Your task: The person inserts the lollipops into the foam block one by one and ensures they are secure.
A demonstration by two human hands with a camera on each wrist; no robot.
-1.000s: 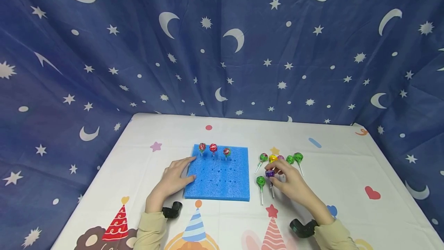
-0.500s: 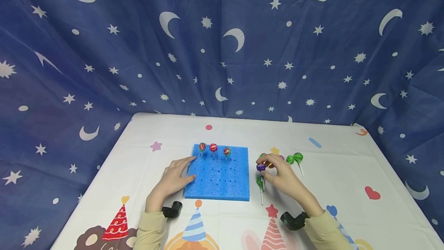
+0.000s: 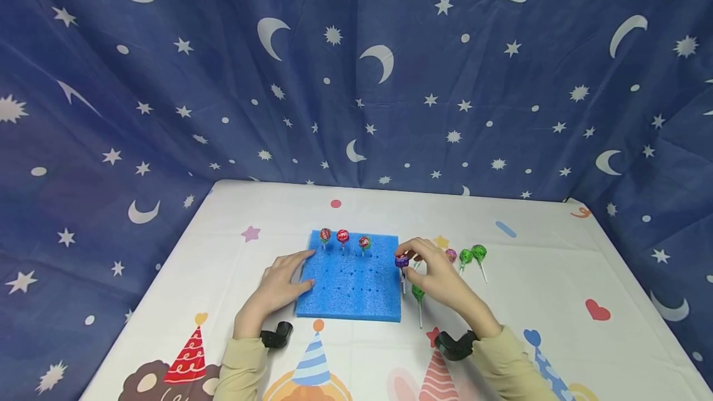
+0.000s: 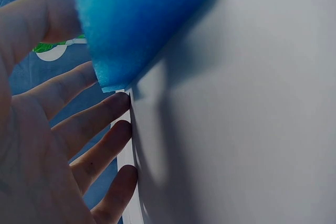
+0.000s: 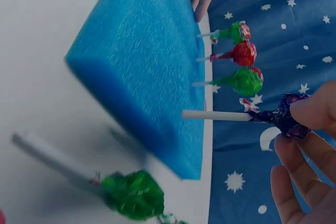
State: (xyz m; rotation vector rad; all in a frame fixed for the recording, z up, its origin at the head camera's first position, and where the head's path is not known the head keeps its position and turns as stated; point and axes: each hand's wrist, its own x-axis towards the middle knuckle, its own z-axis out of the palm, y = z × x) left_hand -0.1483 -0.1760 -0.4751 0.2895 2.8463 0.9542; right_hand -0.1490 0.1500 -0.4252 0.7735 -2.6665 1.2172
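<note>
A blue foam block (image 3: pixel 348 302) with rows of small holes lies on the table. Three lollipops stand upright along its back row, a red one (image 3: pixel 342 237) between two red-and-green ones. My left hand (image 3: pixel 281 283) rests against the block's left edge, fingers spread and fairly straight. My right hand (image 3: pixel 437 271) pinches a purple lollipop (image 3: pixel 401 261) by its wrapped head at the block's right edge. In the right wrist view its white stick (image 5: pixel 218 115) points toward the foam; whether it touches cannot be told.
Right of the block, a green lollipop (image 3: pixel 418 293) lies near the right hand. Farther right lie a pink lollipop (image 3: pixel 450 255) and two green ones (image 3: pixel 479 252), partly behind the hand. A white patterned cloth (image 3: pixel 267 206) covers the table; a blue star curtain (image 3: pixel 412 141) hangs behind.
My right hand has carried the purple lollipop leftward and slightly away from me, from the loose lollipops to the block's right edge. The left hand has stayed in place.
</note>
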